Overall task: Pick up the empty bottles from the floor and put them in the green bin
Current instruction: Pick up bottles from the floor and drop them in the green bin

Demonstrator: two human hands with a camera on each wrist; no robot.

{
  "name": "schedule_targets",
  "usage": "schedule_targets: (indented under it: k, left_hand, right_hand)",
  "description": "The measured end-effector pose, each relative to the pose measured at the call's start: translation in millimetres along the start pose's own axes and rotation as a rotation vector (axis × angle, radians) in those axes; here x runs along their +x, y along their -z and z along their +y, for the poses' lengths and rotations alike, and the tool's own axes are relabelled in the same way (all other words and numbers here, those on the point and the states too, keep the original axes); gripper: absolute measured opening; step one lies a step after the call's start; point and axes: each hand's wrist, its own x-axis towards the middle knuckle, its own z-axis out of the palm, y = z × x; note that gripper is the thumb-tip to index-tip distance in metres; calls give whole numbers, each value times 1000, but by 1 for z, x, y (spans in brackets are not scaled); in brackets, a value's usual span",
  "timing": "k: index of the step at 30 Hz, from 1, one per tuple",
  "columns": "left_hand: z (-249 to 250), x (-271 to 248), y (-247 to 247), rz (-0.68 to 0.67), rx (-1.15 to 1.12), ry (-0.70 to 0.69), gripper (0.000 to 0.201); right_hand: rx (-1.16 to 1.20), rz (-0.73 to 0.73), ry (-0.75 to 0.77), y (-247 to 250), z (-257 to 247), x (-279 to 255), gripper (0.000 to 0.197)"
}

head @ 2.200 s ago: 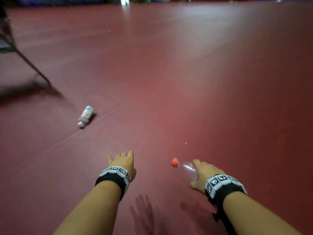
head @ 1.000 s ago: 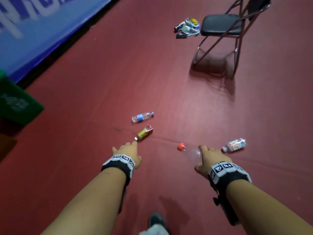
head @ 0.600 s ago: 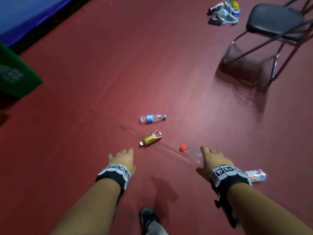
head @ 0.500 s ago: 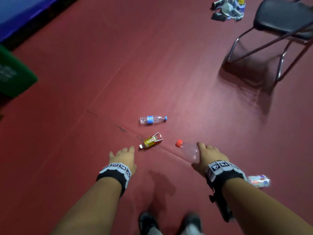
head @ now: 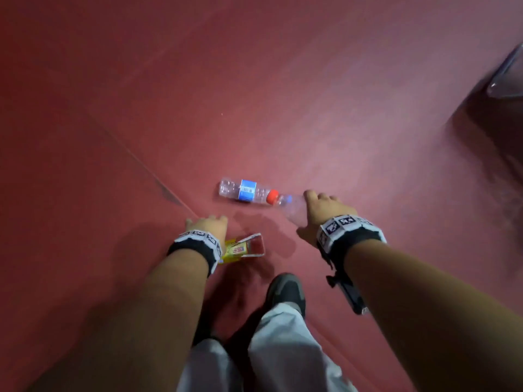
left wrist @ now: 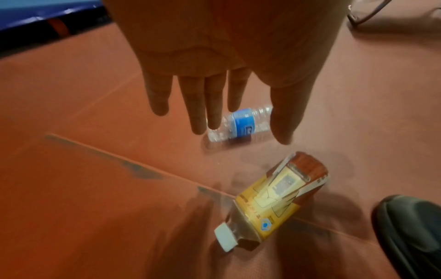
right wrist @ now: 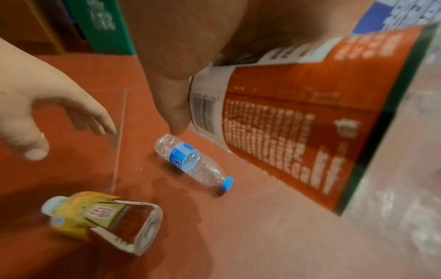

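Observation:
My right hand [head: 321, 206] grips a clear bottle with a red cap [head: 285, 203]; its orange label [right wrist: 310, 117] fills the right wrist view. On the red floor lies a small clear bottle with a blue label [head: 246, 190] [left wrist: 241, 124] [right wrist: 190, 160], just beyond both hands. A square yellow-labelled bottle with a white cap [head: 243, 248] [left wrist: 274, 200] [right wrist: 102, 217] lies below my left hand [head: 208, 224] [left wrist: 214, 105], whose fingers are spread, straight and empty, above the floor. The green bin [right wrist: 102, 24] stands far off in the right wrist view.
My dark shoe [head: 285, 290] and light trouser legs [head: 268, 349] are close behind the yellow bottle. A chair leg [head: 506, 72] shows at the far right edge. A floor seam [head: 147, 168] runs diagonally toward my left hand. A blue barrier [left wrist: 35, 15] lines the far side.
I have stepped closer and bent down; the bottles on the floor now lie right at my hands. My left hand hovers above the yellow bottle. The right hand keeps the red-capped bottle.

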Motion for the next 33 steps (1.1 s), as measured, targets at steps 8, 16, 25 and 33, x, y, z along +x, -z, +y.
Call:
schedule_targets:
  k: [8,16,25,33]
  left_hand:
    - [20,117,-112,-8,-107,-141,64]
    - [-39,39,-64,48,-530,143,70]
    - [-198,-233,159,296,-649,284,65]
    - [-356,-509,309,546,-537,463,73]
  right_hand:
    - [-62,26,76,-72,-39,144,64]
    - [-120,-35,71,-15,-53,83,67]
    - [-173,90,206,262,-186,-122,68]
    - [-101,276,430,475,-344,-309,68]
